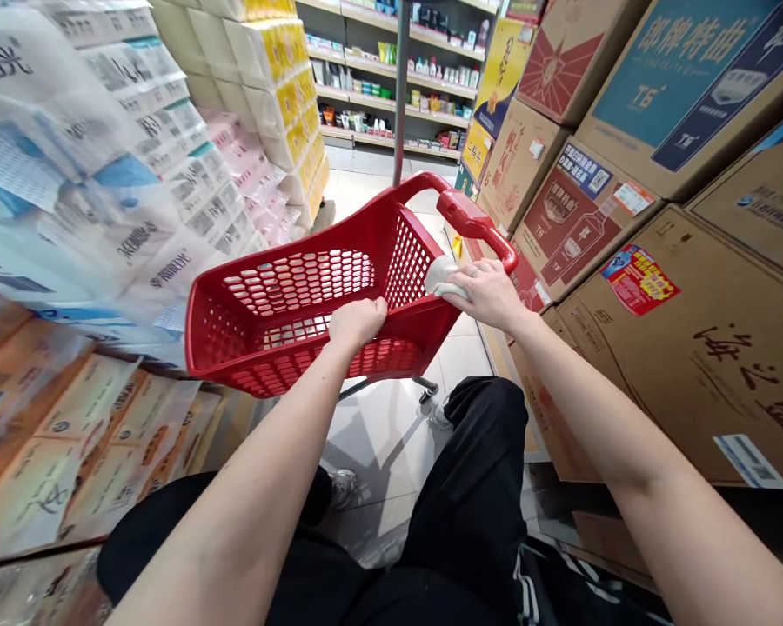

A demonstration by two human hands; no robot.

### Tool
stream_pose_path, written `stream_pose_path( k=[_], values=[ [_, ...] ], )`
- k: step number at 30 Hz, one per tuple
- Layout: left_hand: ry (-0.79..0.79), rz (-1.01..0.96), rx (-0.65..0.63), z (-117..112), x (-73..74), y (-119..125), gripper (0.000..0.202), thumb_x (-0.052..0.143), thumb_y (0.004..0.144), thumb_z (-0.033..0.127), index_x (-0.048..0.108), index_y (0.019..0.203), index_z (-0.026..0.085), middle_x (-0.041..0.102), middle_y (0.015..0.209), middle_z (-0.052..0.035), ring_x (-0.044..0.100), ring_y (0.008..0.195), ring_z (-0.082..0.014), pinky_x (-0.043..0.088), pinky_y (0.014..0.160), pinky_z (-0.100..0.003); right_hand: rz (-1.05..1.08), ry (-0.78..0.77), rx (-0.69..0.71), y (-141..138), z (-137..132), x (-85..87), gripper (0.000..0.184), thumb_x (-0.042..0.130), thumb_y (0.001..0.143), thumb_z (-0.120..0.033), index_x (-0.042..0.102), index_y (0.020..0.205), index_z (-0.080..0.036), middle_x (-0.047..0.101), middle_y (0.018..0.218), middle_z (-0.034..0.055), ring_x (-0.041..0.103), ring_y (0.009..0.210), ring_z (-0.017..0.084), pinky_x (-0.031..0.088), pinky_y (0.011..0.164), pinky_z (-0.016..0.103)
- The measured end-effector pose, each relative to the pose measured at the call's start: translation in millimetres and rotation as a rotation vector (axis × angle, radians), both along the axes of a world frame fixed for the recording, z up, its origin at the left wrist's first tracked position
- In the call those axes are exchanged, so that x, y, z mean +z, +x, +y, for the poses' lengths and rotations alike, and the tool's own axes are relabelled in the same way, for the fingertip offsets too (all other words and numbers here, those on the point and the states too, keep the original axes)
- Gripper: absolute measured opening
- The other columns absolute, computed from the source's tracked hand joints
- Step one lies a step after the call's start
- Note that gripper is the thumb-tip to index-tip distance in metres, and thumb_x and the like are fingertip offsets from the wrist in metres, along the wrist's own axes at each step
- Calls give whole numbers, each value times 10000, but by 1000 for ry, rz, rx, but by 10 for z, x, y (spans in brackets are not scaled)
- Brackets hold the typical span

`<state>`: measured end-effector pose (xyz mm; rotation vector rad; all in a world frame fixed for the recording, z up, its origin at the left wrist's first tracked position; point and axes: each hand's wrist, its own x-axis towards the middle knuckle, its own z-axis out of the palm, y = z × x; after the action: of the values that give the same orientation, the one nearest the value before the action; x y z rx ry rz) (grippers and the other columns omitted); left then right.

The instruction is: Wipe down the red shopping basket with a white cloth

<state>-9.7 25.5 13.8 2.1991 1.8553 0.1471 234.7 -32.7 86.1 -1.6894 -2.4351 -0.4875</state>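
A red plastic shopping basket (287, 296) with perforated walls is held tilted in front of me, above the floor. My left hand (356, 320) is closed over its near rim. My right hand (486, 291) presses a grey-white cloth (440, 276) against the basket's right end, just below the red handle (470, 217). The basket looks empty inside. My legs in black trousers show below.
Stacked packs of tissue paper (104, 174) rise on the left, with cartons beneath them. Brown cardboard boxes (679, 330) are piled on the right. A metal pole (401, 87) and stocked store shelves (404, 78) stand beyond. Pale tiled floor (378, 435) runs between.
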Motion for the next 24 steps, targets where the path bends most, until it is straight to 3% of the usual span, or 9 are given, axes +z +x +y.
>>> stream_pose_path(
  k=[5, 9, 18, 24],
  values=[
    [-2, 4, -2, -27, 21, 119, 610, 181, 926, 397, 723, 999, 126, 714, 1044, -180, 657, 994, -331, 479, 816, -395, -10, 62, -151, 23, 54, -82, 542, 283, 982, -508, 696, 997, -157, 672, 1004, 137, 528, 968, 271, 265, 934, 428],
    [-12, 9, 16, -39, 35, 168, 620, 173, 928, 394, 718, 1033, 117, 710, 1057, -191, 655, 1003, -338, 481, 817, -409, 51, 145, -230, -170, 53, -186, 502, 283, 993, -424, 690, 1011, -132, 641, 1113, 162, 495, 1049, 279, 240, 992, 440],
    [14, 39, -10, -56, 28, 151, 597, 178, 922, 356, 712, 1072, 134, 705, 1106, -176, 646, 1039, -331, 475, 853, -425, 49, -12, -68, -644, 17, -281, 544, 237, 1008, -421, 705, 996, -144, 714, 969, 134, 564, 961, 255, 310, 927, 408],
    [-9, 12, -14, 4, 11, 100, 605, 175, 919, 375, 713, 1041, 126, 709, 1091, -178, 649, 1032, -330, 481, 838, -417, -7, -54, 24, -431, 150, -140, 627, 182, 1016, -445, 725, 922, -147, 733, 902, 118, 622, 889, 215, 322, 930, 361]
  ],
)
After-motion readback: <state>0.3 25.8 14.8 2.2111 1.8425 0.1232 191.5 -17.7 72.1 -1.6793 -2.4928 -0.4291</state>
